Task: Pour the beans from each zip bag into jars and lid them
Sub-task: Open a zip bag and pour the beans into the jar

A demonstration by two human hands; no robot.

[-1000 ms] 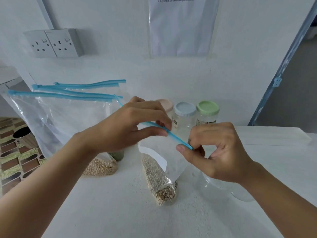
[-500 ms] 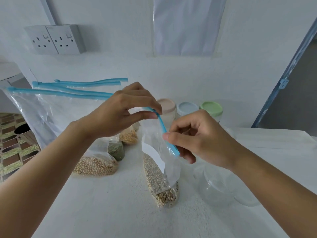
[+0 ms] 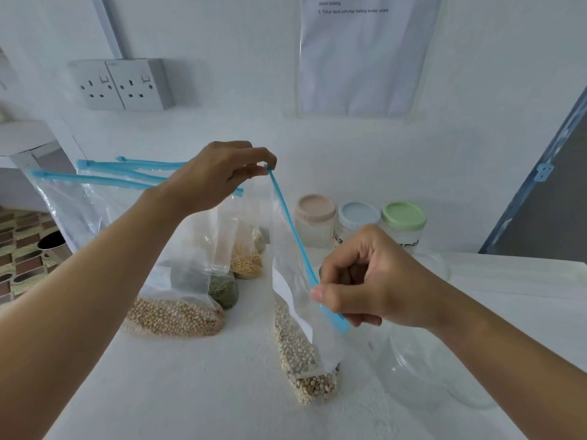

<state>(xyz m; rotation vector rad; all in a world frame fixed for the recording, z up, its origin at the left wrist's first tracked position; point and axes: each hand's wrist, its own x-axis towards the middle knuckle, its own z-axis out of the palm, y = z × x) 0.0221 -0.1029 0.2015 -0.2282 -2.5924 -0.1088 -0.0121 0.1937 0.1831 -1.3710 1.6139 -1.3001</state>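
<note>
A clear zip bag [image 3: 298, 315] with a blue zip strip and pale beans in its bottom stands on the white counter [image 3: 222, 392]. My left hand [image 3: 219, 176] pinches the top end of the strip, held high. My right hand [image 3: 365, 281] pinches the lower end of the strip near the counter. A clear open jar [image 3: 422, 366] stands under my right wrist, partly hidden. Three lidded jars stand at the wall: beige lid [image 3: 316, 208], blue lid [image 3: 359, 215], green lid [image 3: 403, 215].
Several more zip bags lean at the left, holding pale beans [image 3: 174, 315], green beans [image 3: 224, 292] and yellow beans [image 3: 246, 263]. A double socket [image 3: 122, 84] and a laminated sheet [image 3: 362, 55] are on the wall. Patterned floor shows past the counter's left edge.
My left hand has risen with the strip's top end while my right hand has dropped lower, so the strip now runs steeply. The view has shifted closer.
</note>
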